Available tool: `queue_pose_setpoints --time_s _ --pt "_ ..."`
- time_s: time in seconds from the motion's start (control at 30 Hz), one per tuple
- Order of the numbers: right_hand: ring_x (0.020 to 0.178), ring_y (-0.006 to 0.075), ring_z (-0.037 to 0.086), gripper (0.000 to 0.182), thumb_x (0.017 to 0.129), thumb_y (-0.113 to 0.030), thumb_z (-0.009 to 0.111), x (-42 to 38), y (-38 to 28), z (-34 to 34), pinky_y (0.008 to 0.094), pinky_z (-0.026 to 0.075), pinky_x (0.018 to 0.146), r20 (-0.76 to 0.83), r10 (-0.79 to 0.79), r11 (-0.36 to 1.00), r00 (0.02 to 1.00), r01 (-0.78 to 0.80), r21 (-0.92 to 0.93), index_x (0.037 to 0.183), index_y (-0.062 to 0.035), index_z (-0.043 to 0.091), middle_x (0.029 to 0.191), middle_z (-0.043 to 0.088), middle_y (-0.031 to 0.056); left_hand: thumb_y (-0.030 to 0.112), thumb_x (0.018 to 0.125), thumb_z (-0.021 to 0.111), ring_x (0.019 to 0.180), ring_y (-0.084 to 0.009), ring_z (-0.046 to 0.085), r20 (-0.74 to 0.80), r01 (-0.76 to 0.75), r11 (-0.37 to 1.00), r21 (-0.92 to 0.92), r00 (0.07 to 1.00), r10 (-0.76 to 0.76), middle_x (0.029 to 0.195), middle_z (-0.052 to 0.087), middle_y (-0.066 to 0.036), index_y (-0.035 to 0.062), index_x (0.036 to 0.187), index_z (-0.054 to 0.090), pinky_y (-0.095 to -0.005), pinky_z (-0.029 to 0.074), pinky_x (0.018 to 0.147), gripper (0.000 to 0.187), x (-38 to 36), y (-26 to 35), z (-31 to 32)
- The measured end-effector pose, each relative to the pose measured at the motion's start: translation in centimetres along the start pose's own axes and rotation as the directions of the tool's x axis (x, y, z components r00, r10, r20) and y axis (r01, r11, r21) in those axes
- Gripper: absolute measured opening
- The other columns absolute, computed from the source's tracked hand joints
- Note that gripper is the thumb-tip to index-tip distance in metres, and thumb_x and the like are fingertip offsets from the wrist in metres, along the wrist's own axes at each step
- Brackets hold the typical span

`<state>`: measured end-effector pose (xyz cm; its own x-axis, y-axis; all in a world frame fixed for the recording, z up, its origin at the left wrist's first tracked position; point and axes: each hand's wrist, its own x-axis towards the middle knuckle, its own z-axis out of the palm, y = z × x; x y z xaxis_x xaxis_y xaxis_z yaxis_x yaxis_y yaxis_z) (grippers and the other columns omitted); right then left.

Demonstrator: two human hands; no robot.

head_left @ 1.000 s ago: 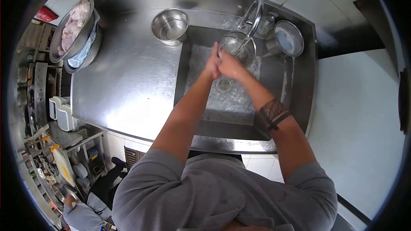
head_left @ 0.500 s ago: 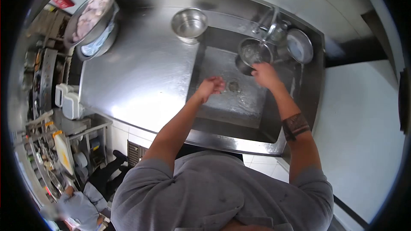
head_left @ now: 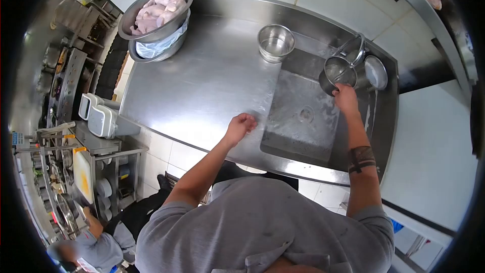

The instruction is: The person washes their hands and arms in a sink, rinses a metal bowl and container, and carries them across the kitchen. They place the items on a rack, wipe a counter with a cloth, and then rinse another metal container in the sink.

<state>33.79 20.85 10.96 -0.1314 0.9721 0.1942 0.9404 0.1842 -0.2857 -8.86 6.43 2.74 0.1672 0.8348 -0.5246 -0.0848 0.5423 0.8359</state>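
Note:
My right hand (head_left: 346, 97) grips the near rim of a stainless steel pot (head_left: 326, 84) in the right part of the sink (head_left: 290, 114). The pot stands under the curved faucet (head_left: 361, 53), and what looks like a stream of water falls into it. My left hand (head_left: 240, 128) hovers over the metal counter left of the basin, its fingers loosely curled with nothing visible in them. A second steel pot (head_left: 276, 50) stands at the basin's upper left corner. Just right of the held pot, a round metal vessel (head_left: 375, 72) leans by the faucet.
Raw poultry (head_left: 160, 9) fills a metal bowl at the counter's far left, stacked on another bowl (head_left: 162, 50) with blue plastic. White bins (head_left: 103, 119) stand below the counter. A co-worker (head_left: 101, 245) is at the lower left. A white surface (head_left: 424, 146) borders the sink's right.
My left hand has moved left, from above the basin to above the counter, and its fingers have curled in. My right hand stays on the pot's rim. The camera view has shifted.

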Motion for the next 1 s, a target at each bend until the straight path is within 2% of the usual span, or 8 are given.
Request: queue_pose_setpoints --time_s 0.17,0.3,0.53,0.6,0.7,0.77,0.9,1.0 --pt "0.098 0.0424 0.066 0.017 0.083 -0.012 0.071 -3.8 -9.7 -3.1 0.0511 0.052 0.088 0.166 -0.116 0.980 0.979 0.140 -0.140 0.098 -0.0045 0.071 0.096 0.071 0.0207 0.011 0.098 0.064 0.096 -0.0265 0.070 -0.074 -0.243 0.859 0.449 0.949 0.307 0.107 0.072 -0.011 0.0029 0.116 0.068 -0.0332 0.056 0.086 0.020 -3.9 1.4 -8.0" --pt "0.098 0.0388 0.066 0.012 0.083 -0.012 0.069 -6.6 -22.5 -2.4 0.0501 0.053 0.089 0.319 -0.330 0.940 0.888 0.339 0.029 0.094 -0.0078 0.070 0.090 0.069 0.0176 0.005 0.086 0.069 0.125 -0.0410 0.056 -0.113 -0.390 0.545 0.742 0.729 0.676 0.133 0.061 -0.021 0.0021 0.124 0.064 -0.0446 0.048 0.106 0.039 -6.1 -1.0 -18.7" --pt "0.096 0.0375 0.067 0.027 0.083 -0.022 0.079 -5.2 -45.9 8.2 0.0477 0.054 0.084 0.472 -0.601 0.746 0.645 0.241 0.621 0.102 -0.0058 0.071 0.098 0.069 0.0190 0.024 0.089 0.072 0.144 -0.0529 0.035 -0.540 0.218 0.509 0.833 0.526 0.658 0.154 0.039 -0.036 -0.0019 0.145 0.051 -0.0546 0.030 0.122 0.065 -8.3 -1.7 -35.9" --pt "0.087 0.0362 0.070 0.033 0.079 -0.030 0.083 -2.1 -50.9 12.6 0.0469 0.054 0.079 0.365 -0.685 0.620 0.630 0.242 0.746 0.094 -0.0027 0.072 0.089 0.070 0.0198 0.041 0.092 0.067 0.150 -0.0536 0.025 -0.587 0.347 0.479 0.806 0.572 0.574 0.161 0.029 -0.035 0.0013 0.153 0.044 -0.0649 0.021 0.121 0.076 -7.5 -1.2 -38.8" --pt "0.083 0.0273 0.069 0.045 0.078 -0.039 0.086 3.7 -56.1 15.9 0.0414 0.054 0.077 0.565 -0.482 0.666 0.670 -0.140 0.733 0.098 0.0002 0.075 0.088 0.073 0.0180 0.053 0.095 0.059 0.154 -0.0562 0.012 -0.584 0.460 0.360 0.811 0.655 0.479 0.167 0.018 -0.033 0.0040 0.162 0.030 -0.0799 0.010 0.114 0.088 -6.3 -0.5 -39.8" --pt "0.083 0.0268 0.068 0.050 0.080 -0.043 0.086 8.0 -56.6 18.4 0.0469 0.054 0.077 0.682 -0.274 0.483 0.678 -0.516 0.707 0.101 0.0007 0.076 0.087 0.075 0.0155 0.054 0.098 0.055 0.154 -0.0579 0.010 -0.605 0.535 0.289 0.794 0.649 0.461 0.168 0.015 -0.032 0.0046 0.163 0.026 -0.0837 0.008 0.111 0.087 -3.8 -0.2 -39.6" --pt "0.095 0.0298 0.068 0.057 0.079 -0.048 0.086 14.0 -52.0 17.6 0.0551 0.056 0.078 0.733 0.103 0.189 0.672 -0.737 0.649 0.117 -0.0056 0.074 0.107 0.070 0.0139 0.047 0.106 0.042 0.156 -0.0515 0.013 -0.645 0.562 0.333 0.757 0.558 0.522 0.169 0.018 -0.028 0.0048 0.163 0.029 -0.0780 0.010 0.116 0.072 -1.5 0.5 -37.6" --pt "0.098 0.0315 0.067 0.063 0.079 -0.049 0.087 14.4 -46.9 13.8 0.0560 0.055 0.081 0.681 0.104 0.171 0.725 -0.688 0.706 0.121 -0.0043 0.072 0.119 0.067 0.0159 0.043 0.107 0.042 0.159 -0.0375 0.019 -0.264 0.195 0.178 0.965 0.713 0.650 0.168 0.028 -0.025 0.0007 0.158 0.038 -0.0644 0.011 0.124 0.066 0.6 0.8 -34.0"
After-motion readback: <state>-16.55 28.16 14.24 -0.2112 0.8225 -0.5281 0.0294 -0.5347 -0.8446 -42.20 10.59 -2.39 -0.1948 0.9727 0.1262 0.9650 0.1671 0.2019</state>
